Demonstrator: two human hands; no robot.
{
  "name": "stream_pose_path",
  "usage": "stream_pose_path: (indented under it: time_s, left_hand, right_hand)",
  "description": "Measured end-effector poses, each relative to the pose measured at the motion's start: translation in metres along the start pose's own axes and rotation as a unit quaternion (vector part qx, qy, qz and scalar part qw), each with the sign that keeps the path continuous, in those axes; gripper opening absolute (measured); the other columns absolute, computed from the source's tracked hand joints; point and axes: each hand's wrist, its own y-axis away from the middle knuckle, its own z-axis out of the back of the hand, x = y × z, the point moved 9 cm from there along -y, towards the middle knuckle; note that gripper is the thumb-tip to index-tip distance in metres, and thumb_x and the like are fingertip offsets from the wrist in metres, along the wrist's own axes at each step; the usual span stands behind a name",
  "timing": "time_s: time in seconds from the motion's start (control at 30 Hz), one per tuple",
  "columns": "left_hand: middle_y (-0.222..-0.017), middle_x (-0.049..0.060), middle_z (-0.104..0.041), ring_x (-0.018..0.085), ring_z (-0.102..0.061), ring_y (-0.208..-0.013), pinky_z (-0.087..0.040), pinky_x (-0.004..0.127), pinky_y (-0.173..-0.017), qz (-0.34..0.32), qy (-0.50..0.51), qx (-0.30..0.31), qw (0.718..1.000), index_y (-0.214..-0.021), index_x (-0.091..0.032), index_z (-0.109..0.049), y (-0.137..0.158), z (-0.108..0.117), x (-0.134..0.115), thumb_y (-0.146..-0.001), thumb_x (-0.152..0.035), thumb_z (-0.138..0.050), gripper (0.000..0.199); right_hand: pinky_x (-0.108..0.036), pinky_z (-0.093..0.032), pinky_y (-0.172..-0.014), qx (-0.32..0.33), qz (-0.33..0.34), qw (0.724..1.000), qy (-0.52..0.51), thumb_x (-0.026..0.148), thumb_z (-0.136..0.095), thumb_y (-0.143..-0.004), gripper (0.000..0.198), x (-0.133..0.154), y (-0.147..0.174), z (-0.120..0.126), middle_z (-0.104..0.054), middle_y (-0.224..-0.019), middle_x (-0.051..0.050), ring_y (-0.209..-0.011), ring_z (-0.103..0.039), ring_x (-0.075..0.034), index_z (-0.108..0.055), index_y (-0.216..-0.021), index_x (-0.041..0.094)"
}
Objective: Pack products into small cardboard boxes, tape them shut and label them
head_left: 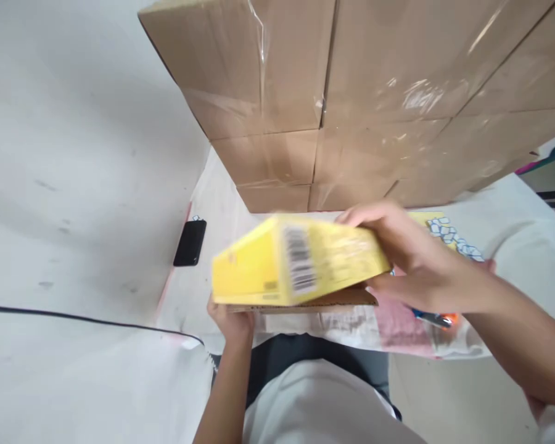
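A yellow cardboard box (247, 268) with a barcode on one side is lifted over the cloth-covered surface, tilted and a little blurred. My left hand (234, 319) grips its lower left corner from beneath, with the fingertips hidden. At the opposite end my right hand (393, 256) is closed around the box, thumb below and fingers above. Along the underside shows a brown cardboard edge (337, 299); whether it is a flap of the box or a separate piece I cannot tell.
Brown cartons (277, 92) wrapped in clear film stand stacked at the back. A black phone (190, 243) lies left, by the white wall (83, 154). White-and-blue pieces (448, 234) and an orange-and-blue tool (437, 319) lie right. A black cable (87, 318) crosses at left.
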Motion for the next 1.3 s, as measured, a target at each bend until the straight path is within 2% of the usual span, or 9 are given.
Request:
stream_pose_path:
  time_s: [0.07,0.17,0.27,0.37,0.53,0.6,0.8,1.0,1.3]
  left_hand:
    - [-0.095,0.000,-0.069,0.016,-0.065,-0.090,-0.050,0.033,-0.083,-0.005,0.001,0.013,1.000,-0.068,-0.020,-0.064,0.004,-0.003,0.005,-0.077,-0.015,-0.058,0.011]
    - [-0.100,0.003,-0.070,0.019,-0.064,-0.100,-0.048,0.036,-0.090,-0.028,-0.016,0.056,0.998,-0.066,-0.020,-0.070,0.011,-0.008,0.000,-0.074,-0.016,-0.064,0.010]
    - [-0.098,0.004,-0.070,0.020,-0.064,-0.099,-0.047,0.038,-0.091,-0.045,-0.026,0.092,0.994,-0.067,-0.022,-0.073,0.020,-0.010,-0.006,-0.076,-0.017,-0.066,0.012]
    - [-0.101,0.003,-0.071,0.020,-0.064,-0.101,-0.047,0.040,-0.093,-0.045,-0.036,0.110,0.992,-0.071,-0.024,-0.074,0.025,-0.008,-0.004,-0.078,-0.014,-0.065,0.015]
    - [-0.112,0.004,-0.069,0.022,-0.062,-0.111,-0.046,0.042,-0.098,-0.040,-0.049,0.124,0.990,-0.075,-0.025,-0.075,0.029,-0.004,0.001,-0.078,-0.010,-0.065,0.018]
    - [-0.117,0.004,-0.067,0.023,-0.061,-0.117,-0.046,0.043,-0.099,-0.037,-0.045,0.125,0.990,-0.075,-0.025,-0.075,0.030,-0.003,0.002,-0.077,-0.009,-0.064,0.019]
    - [-0.120,0.005,-0.067,0.024,-0.060,-0.120,-0.047,0.044,-0.099,-0.041,-0.039,0.135,0.989,-0.076,-0.024,-0.073,0.031,-0.005,0.001,-0.079,-0.007,-0.061,0.021]
    - [-0.118,0.004,-0.068,0.023,-0.062,-0.117,-0.047,0.042,-0.097,-0.035,-0.043,0.129,0.990,-0.074,-0.024,-0.073,0.031,-0.002,-0.001,-0.079,-0.007,-0.061,0.021]
    - [-0.115,0.004,-0.070,0.021,-0.064,-0.113,-0.048,0.042,-0.096,-0.028,-0.052,0.119,0.991,-0.072,-0.024,-0.071,0.035,-0.002,-0.003,-0.080,-0.008,-0.063,0.019]
  right_hand:
    - [-0.033,-0.053,-0.071,0.111,-0.045,0.989,0.089,0.005,-0.057,-0.073,0.058,-0.019,0.000,-0.031,-0.064,-0.115,-0.002,-0.096,-0.065,-0.025,-0.050,-0.124,0.032]
    - [-0.034,-0.049,-0.076,0.189,-0.055,0.954,0.224,0.006,-0.058,-0.076,0.044,-0.048,0.008,-0.057,-0.065,-0.116,-0.006,-0.103,-0.063,-0.027,-0.055,-0.115,0.025]
    - [-0.034,-0.044,-0.073,0.209,-0.068,0.914,0.341,0.008,-0.058,-0.081,0.023,-0.072,0.012,-0.068,-0.067,-0.107,-0.011,-0.101,-0.063,-0.030,-0.057,-0.102,0.018]
    - [-0.033,-0.039,-0.066,0.210,-0.097,0.893,0.386,0.009,-0.056,-0.085,0.017,-0.085,0.012,-0.072,-0.070,-0.100,-0.011,-0.088,-0.066,-0.027,-0.057,-0.101,0.016]
    - [-0.041,-0.035,-0.084,0.199,-0.030,0.847,0.492,0.007,-0.053,-0.085,0.015,-0.079,0.010,-0.075,-0.071,-0.097,-0.016,-0.095,-0.063,-0.032,-0.060,-0.097,0.013]
    - [-0.042,-0.032,-0.085,0.204,-0.025,0.836,0.509,0.008,-0.054,-0.083,0.014,-0.082,0.010,-0.074,-0.070,-0.092,-0.015,-0.092,-0.062,-0.032,-0.060,-0.093,0.015]
    - [-0.038,-0.028,-0.080,0.246,-0.012,0.850,0.466,0.019,-0.057,-0.083,0.003,-0.091,0.011,-0.073,-0.065,-0.079,-0.008,-0.078,-0.056,-0.025,-0.056,-0.085,0.020]
    - [-0.035,-0.029,-0.076,0.253,-0.011,0.864,0.435,0.033,-0.065,-0.082,0.015,-0.095,0.019,-0.067,-0.066,-0.083,-0.005,-0.072,-0.051,-0.024,-0.060,-0.092,0.023]
    - [-0.037,-0.031,-0.079,0.284,-0.026,0.880,0.381,0.036,-0.066,-0.080,0.016,-0.096,0.027,-0.070,-0.064,-0.081,-0.005,-0.074,-0.055,-0.025,-0.063,-0.090,0.024]
